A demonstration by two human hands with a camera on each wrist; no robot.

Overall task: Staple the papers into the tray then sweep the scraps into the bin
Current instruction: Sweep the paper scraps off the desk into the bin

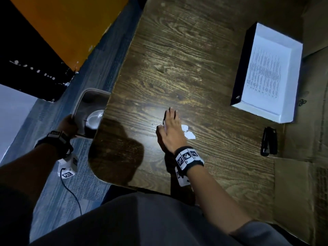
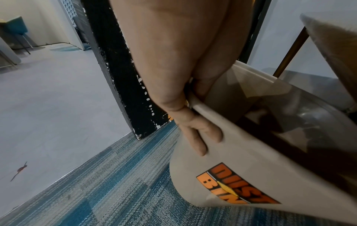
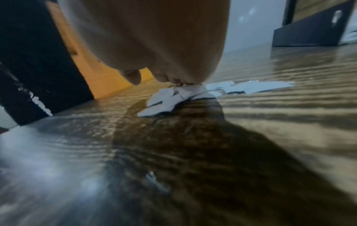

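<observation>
The right hand [image 1: 171,129] lay flat, fingers straight, on white scraps [image 1: 189,133] mid-surface [image 1: 177,59]; the left hand [image 1: 68,125] gripped the bin [image 1: 85,96] rim at nine o'clock. Sweeping seemed underway; next, push scraps over that edge.

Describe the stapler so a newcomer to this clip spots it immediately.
Start at the dark wooden table and find the white tray holding printed papers at its right side. Just nearer the person lies the stapler: small, long, black, unlike the white scraps.
</observation>
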